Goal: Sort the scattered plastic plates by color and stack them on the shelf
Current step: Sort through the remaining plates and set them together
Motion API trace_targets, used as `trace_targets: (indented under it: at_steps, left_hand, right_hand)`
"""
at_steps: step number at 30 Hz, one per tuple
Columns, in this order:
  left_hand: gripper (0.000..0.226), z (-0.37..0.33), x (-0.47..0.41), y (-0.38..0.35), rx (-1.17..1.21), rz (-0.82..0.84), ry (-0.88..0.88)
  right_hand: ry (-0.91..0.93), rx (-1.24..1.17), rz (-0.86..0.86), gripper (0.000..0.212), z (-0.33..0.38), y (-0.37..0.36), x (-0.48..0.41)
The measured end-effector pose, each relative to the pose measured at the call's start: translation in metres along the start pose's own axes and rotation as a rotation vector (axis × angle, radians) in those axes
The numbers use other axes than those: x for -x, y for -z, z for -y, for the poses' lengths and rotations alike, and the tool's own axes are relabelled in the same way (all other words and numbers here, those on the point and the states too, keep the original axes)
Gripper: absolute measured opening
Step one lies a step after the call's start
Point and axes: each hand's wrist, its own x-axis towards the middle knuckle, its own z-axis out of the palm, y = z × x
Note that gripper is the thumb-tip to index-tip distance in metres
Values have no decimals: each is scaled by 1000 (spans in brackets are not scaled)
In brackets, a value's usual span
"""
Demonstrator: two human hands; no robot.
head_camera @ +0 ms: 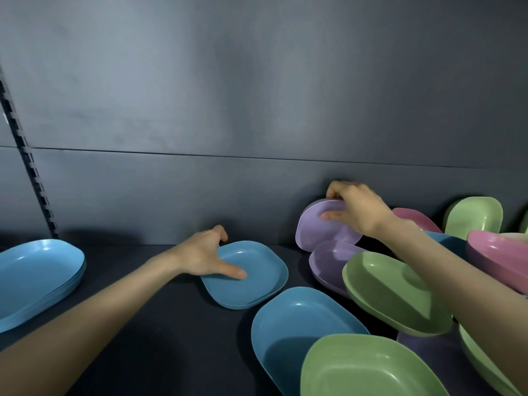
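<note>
My left hand [207, 254] grips the far left rim of a blue plate [251, 277] lying flat on the dark shelf [160, 324], thumb inside it. My right hand [354, 208] pinches the top rim of a purple plate [320, 231] that leans upright against the back wall. A stack of blue plates [37, 277] stands at the far left. Another blue plate [297, 332] lies in front, partly under a green plate [365, 370]. A second purple plate [328, 267] lies below the held one.
At the right, plates lie in a jumble: a green plate [391, 292] under my right forearm, pink plates [497, 252], a green one [474, 215] leaning on the wall. The grey back wall [228, 110] closes the shelf. A slotted upright [25, 155] runs down the left.
</note>
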Motion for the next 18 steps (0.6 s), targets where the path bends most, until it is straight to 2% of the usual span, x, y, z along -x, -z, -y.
trace_targets:
  at_steps: [4, 7, 12, 15, 18]
  left_hand:
    - [75, 0, -1, -2, 13, -15, -9]
    - [58, -3, 2, 6, 82, -66, -27]
    - [26, -12, 20, 29, 253, -170, -70]
    - [23, -17, 36, 39, 332, -320, -92]
    - [21, -22, 56, 43, 431, -514, -91]
  right_hand:
    - [36, -37, -26, 21, 2, -1, -2]
    - [56, -127, -67, 25, 5, 7, -4]
    - [90, -309, -206, 19, 19, 27, 1]
    - [74, -361, -287, 20, 32, 37, 8]
    - [60, -400, -362, 29, 47, 43, 16]
